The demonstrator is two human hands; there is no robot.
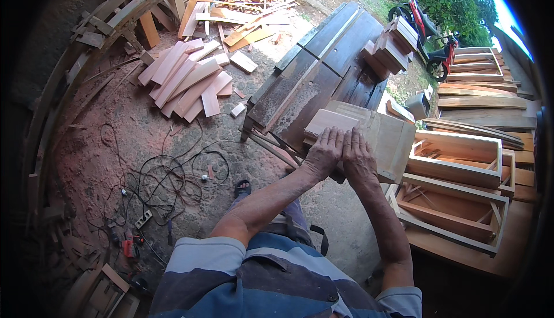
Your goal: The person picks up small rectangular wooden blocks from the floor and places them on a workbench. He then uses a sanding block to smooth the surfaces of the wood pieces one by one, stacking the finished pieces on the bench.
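Observation:
A short planed wooden board lies over other wood at the near end of a dark work table. My left hand has its fingers over the board's near edge. Close beside it, my right hand holds the board's right end, fingers together. Both thumbs are hidden under the hands. A pale wooden panel stands against the right side of the board. Farther along the table sits a stack of short wooden blocks. Sawdust covers part of the tabletop.
A heap of cut boards lies on the floor to the left, with scrap wood behind. Tangled cables and a power strip lie at lower left. Wooden drawer frames stand at right, a motorcycle beyond.

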